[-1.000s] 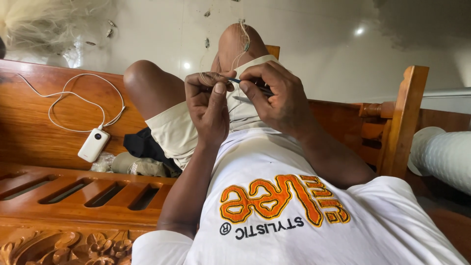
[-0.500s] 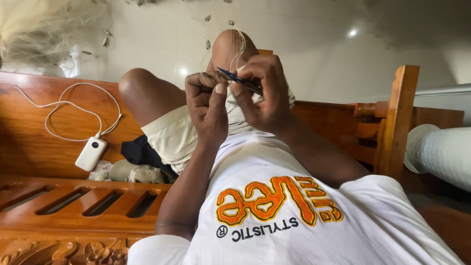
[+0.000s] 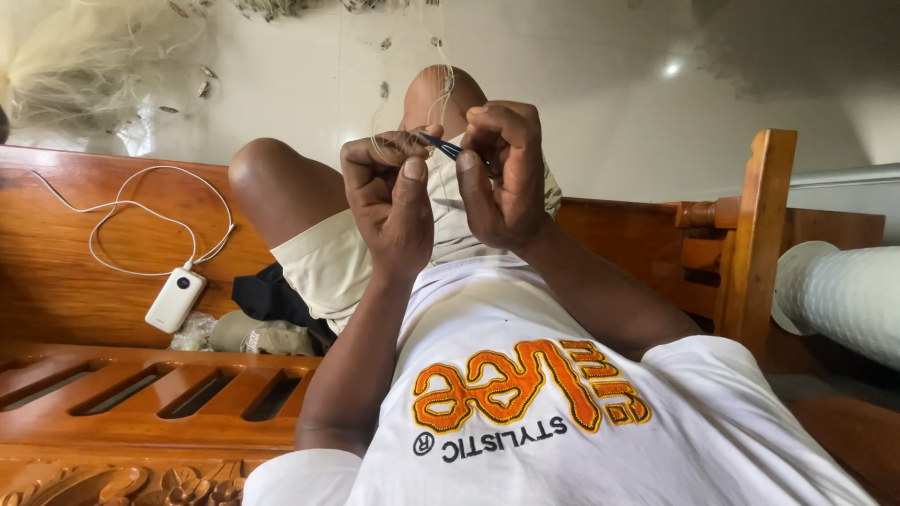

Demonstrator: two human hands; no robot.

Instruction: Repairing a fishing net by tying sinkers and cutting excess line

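Nearest the camera is the white shirt (image 3: 562, 412) with orange lettering, and everything else is placed from it. Just above the shirt the two hands meet. The left hand (image 3: 389, 197) is closed to a pinch, thumb up, holding strands of fine pale fishing net (image 3: 441, 89) between thumb and fingers. The right hand (image 3: 502, 173) is curled tight around a thin dark netting needle (image 3: 439, 144), whose tip points across to the left fingertips.

To do this well, I judge the left pinch should keep the mesh taut and steady while the needle tip goes through one loop only — the strands are so thin that most are hard to make out here, so working close to the fingertips looks wise.

Beyond the hands, two bent knees rise, and the net runs up over the farther one toward the bunched net at the top left. Left of the shirt lie the carved wooden bench rail (image 3: 141, 412), a white power bank (image 3: 174, 300) with its looped white cable (image 3: 141, 215), and dark crumpled cloth (image 3: 272, 295). Right of the shirt stand a wooden post (image 3: 755, 234) and a white ribbed roll (image 3: 839, 295).

Open room is upward and between the knees — the bench back and post hem in the sides.
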